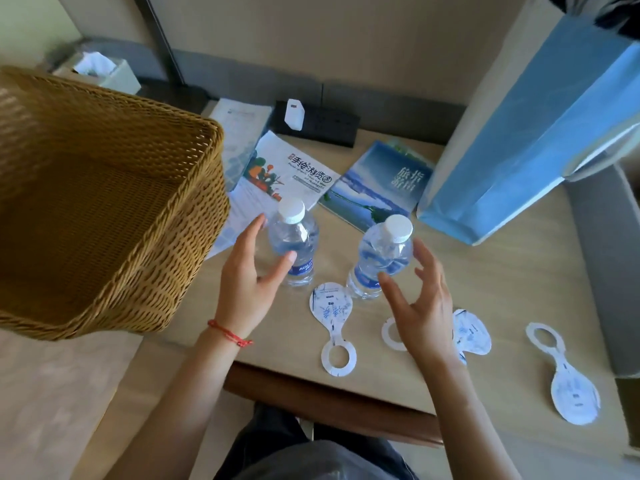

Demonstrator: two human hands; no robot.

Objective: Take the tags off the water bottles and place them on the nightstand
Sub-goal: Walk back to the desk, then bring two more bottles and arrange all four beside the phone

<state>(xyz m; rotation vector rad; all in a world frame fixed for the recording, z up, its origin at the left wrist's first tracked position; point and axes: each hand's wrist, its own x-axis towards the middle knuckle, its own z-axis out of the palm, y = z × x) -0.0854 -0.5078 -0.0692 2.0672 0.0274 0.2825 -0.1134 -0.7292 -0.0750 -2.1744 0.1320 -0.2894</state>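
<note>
Two clear water bottles with white caps stand upright on the light wooden nightstand point(502, 271): the left bottle point(294, 240) and the right bottle point(384, 254). Neither has a tag on its neck. My left hand point(246, 275) is open and cupped around the left bottle, thumb close to its label. Beside the right bottle, my right hand point(419, 303) is open with spread fingers. Three white paper tags with ring holes lie flat: one point(332, 327) between the bottles' bases, one point(467, 332) partly under my right hand, one point(564, 379) at the right.
A woven wicker basket point(104, 202) looms large at the left. Brochures point(298, 171) and a blue booklet point(377, 185) lie behind the bottles, with a black power strip point(318, 124) further back. A tall blue paper bag point(540, 133) stands at the right rear.
</note>
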